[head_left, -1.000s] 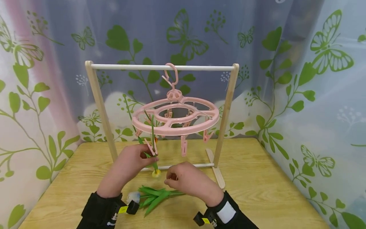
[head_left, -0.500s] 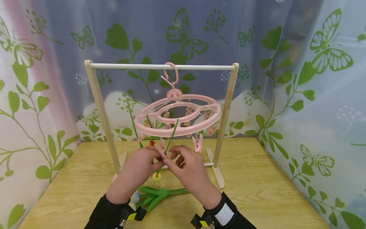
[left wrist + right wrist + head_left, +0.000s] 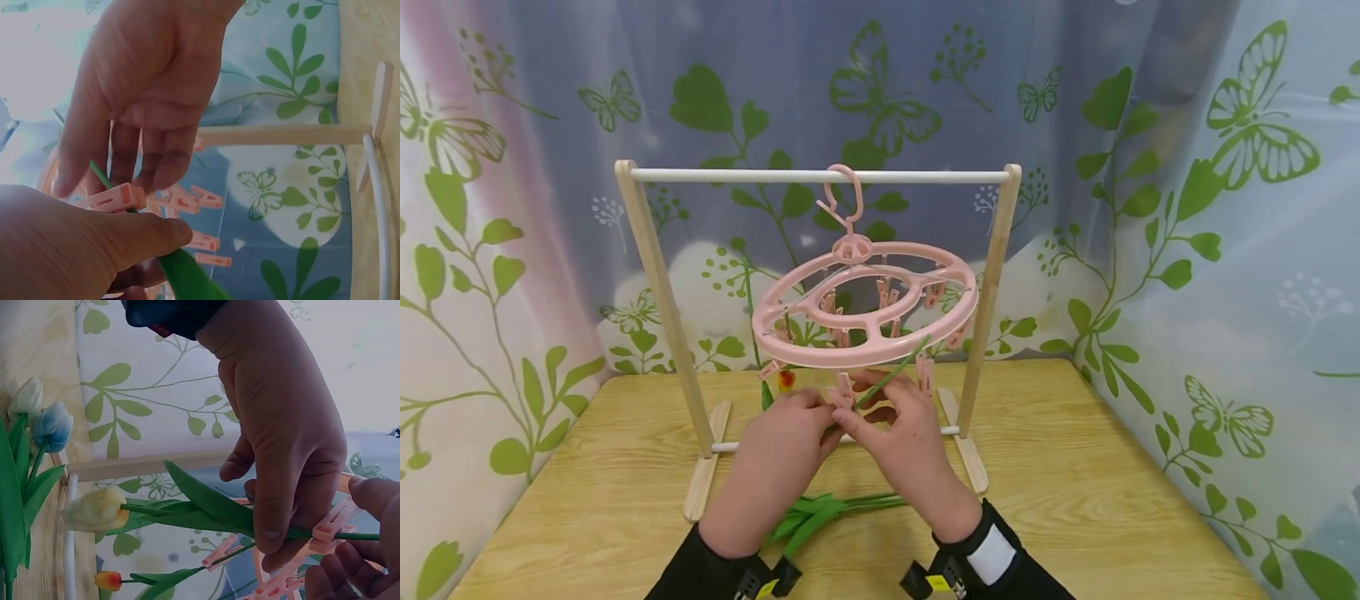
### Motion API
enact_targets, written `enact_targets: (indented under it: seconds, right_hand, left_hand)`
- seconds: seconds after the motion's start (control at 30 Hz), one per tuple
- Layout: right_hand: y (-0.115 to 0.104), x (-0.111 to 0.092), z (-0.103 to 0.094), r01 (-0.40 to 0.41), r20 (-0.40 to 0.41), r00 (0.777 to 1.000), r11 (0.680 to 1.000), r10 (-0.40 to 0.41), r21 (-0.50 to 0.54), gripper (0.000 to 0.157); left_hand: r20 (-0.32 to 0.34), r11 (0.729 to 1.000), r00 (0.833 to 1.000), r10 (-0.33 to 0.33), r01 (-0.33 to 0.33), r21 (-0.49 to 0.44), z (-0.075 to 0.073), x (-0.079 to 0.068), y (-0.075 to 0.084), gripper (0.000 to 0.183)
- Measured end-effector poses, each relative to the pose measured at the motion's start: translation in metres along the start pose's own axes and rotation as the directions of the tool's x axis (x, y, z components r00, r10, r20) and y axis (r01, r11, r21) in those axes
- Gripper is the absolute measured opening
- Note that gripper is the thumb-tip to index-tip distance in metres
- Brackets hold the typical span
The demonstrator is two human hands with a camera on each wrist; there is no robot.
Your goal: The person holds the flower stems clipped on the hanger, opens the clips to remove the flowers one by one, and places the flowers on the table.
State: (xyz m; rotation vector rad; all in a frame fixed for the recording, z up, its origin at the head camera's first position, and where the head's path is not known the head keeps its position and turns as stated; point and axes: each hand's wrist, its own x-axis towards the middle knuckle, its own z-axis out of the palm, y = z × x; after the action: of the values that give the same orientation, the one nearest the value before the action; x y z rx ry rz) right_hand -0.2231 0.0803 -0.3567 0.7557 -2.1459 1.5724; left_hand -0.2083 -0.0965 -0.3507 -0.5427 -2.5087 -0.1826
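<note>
A pale yellow artificial tulip point(image 3: 97, 509) hangs head down, with my left hand point(image 3: 786, 462) gripping its stem beside the leaves, just below a pink clothespin point(image 3: 334, 522). The stem runs through the clothespin's jaws, and its bare end point(image 3: 904, 364) slants up to the right. My right hand point(image 3: 910, 450) is close by; its thumb and loosely bent fingers lie either side of the clothespin and stem. Above both hands, the pink round clip hanger point(image 3: 850, 358) hangs tilted. The yellow bloom is hidden in the head view.
A wooden rack with a white bar point(image 3: 722, 176) carries the hanger. A red-orange tulip point(image 3: 107, 580) hangs from another clothespin point(image 3: 219, 553). On the table point(image 3: 1060, 500) lie green-leaved tulips point(image 3: 812, 521), including a white bloom point(image 3: 26, 400) and a blue bloom point(image 3: 53, 427).
My right hand has come over to the clothespin. My left hand has shifted right with the tulip, whose upright stem now leans right. The hanger has turned and tilted.
</note>
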Motion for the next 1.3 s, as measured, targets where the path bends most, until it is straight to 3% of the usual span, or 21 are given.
enact_targets:
  seconds: [0.2,0.3,0.7,0.93,1.07,1.3]
  right_hand:
    - [0.001,0.003,-0.003,-0.154,0.008,0.988,0.980,0.154,0.129,0.028]
    - [0.002,0.005,-0.006,-0.194,0.004,0.981,0.967,0.196,0.167,0.025]
    - [0.007,0.012,-0.016,-0.153,-0.044,0.984,0.938,0.175,0.312,0.023]
    - [0.012,0.012,-0.016,-0.134,-0.060,0.985,0.938,0.161,0.319,0.020]
    - [0.013,0.012,-0.015,-0.137,-0.053,0.986,0.941,0.161,0.310,0.020]
    - [0.015,0.011,-0.016,-0.156,-0.005,0.985,0.918,0.170,0.365,0.021]
  left_hand:
    - [-0.076,0.999,0.996,0.041,-0.042,-0.009,0.003,-0.002,0.009,0.015]
    - [-0.113,0.998,0.992,0.057,-0.059,-0.015,0.004,-0.002,0.010,0.011]
    - [-0.183,0.987,0.981,0.062,-0.088,-0.134,0.002,0.000,0.008,0.012]
    - [-0.137,0.974,0.989,0.051,-0.080,-0.214,0.000,0.001,0.005,0.016]
    - [-0.111,0.973,0.992,0.061,-0.084,-0.215,-0.001,0.002,0.003,0.015]
    - [-0.109,0.971,0.992,0.064,-0.087,-0.222,-0.001,0.002,0.003,0.012]
